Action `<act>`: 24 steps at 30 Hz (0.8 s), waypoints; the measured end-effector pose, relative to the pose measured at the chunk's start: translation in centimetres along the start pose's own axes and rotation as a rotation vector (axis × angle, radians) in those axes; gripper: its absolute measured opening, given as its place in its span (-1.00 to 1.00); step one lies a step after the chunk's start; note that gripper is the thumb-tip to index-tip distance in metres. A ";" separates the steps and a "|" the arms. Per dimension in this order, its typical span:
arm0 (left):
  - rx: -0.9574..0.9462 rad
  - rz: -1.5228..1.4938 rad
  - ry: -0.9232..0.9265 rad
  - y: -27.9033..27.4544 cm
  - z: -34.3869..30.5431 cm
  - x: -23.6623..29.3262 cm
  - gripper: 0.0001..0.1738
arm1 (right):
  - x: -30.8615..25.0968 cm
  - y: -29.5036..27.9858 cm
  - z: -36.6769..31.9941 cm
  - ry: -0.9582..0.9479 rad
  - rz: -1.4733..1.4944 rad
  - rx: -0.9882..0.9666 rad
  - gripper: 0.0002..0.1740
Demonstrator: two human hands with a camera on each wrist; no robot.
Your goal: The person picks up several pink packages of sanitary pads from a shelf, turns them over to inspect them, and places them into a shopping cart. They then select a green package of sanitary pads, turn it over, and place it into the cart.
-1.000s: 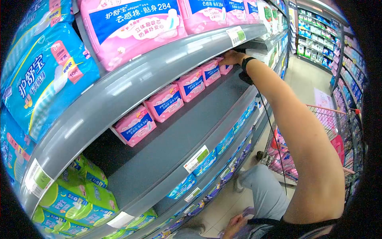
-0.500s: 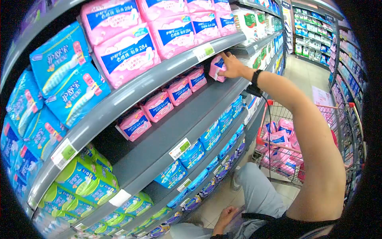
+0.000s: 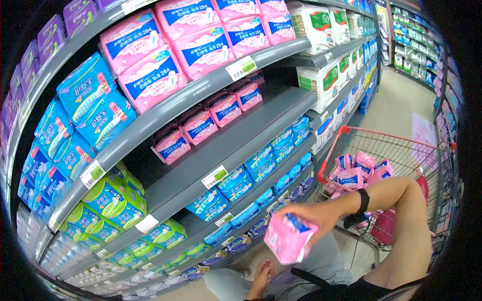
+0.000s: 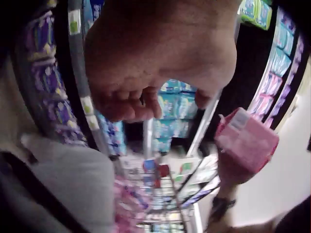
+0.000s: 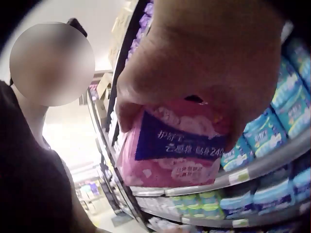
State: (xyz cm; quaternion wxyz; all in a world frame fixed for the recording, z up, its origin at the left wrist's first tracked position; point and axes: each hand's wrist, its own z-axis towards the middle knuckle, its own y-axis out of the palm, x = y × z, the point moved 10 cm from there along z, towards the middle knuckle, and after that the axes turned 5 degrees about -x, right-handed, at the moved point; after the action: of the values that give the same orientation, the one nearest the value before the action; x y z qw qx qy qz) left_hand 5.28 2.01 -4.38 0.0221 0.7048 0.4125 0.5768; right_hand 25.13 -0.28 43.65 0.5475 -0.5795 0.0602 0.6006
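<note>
While my right grip is closed round its load, the stock about me stands as follows. Long grey metal shelving (image 3: 261, 113), several tiers, curving past on my left. One wire shopping cart with red plastic trim (image 3: 396, 138), to my right, holding a heap of small pink plastic-wrapped packs (image 3: 350, 178). Large pink-and-blue soft packs (image 3: 203, 52), stacked on the shelf above a row of smaller pink packs (image 3: 173, 145). My right hand (image 3: 324, 218): thumb one side, fingers the other, pinching the pack. My left hand (image 3: 264, 273): low over my lap, fingers loosely curled, nothing seen in it. One small pink pack with a dark-blue label marked 240 (image 3: 291, 238), tilted under my right palm, off the shelf and outside the cart. One black wristband (image 3: 363, 200), on my right wrist.

Risks, in my judgement: the smooth wrapper could slide out if my fingers slackened; a harder squeeze could crease the soft pack; a low swing rightward could catch it on the cart's rim, and a careless release above the heap could topple it off.
</note>
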 end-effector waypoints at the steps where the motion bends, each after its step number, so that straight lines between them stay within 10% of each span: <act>1: -0.009 -0.240 0.038 5.4 -1.8 5.4 -0.37 | 0.4 1.6 -0.3 -0.042 0.051 -0.019 0.29; 6: -0.662 -0.657 0.222 24.8 -6.6 21.5 -0.07 | 0.8 6.3 -2.2 -0.149 -0.188 -0.055 0.21; 8: -0.061 -0.461 0.092 15.7 -4.5 11.2 -0.12 | 0.8 7.0 -3.1 -0.193 -0.292 -0.084 0.18; 11: 0.106 -0.362 0.096 12.0 -4.7 9.2 -0.18 | 1.6 6.8 -3.8 -0.151 -0.266 -0.009 0.17; 16: 0.285 0.235 0.475 17.2 -5.2 21.8 -0.05 | 4.4 3.4 -3.9 -0.011 -0.109 0.406 0.29; 21: 0.458 0.947 1.070 20.9 -7.4 27.2 0.13 | 13.6 6.1 -3.2 0.602 0.370 0.008 0.26; 24: 0.432 1.011 1.101 22.1 -7.1 27.5 0.14 | 11.9 8.4 -3.5 0.496 0.680 -0.233 0.23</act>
State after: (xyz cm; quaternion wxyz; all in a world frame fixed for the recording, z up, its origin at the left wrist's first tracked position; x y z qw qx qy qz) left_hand 11.49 0.96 31.04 -0.5893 0.4082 0.0957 0.6906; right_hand 24.45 0.96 28.77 0.2185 -0.7114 0.3091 0.5922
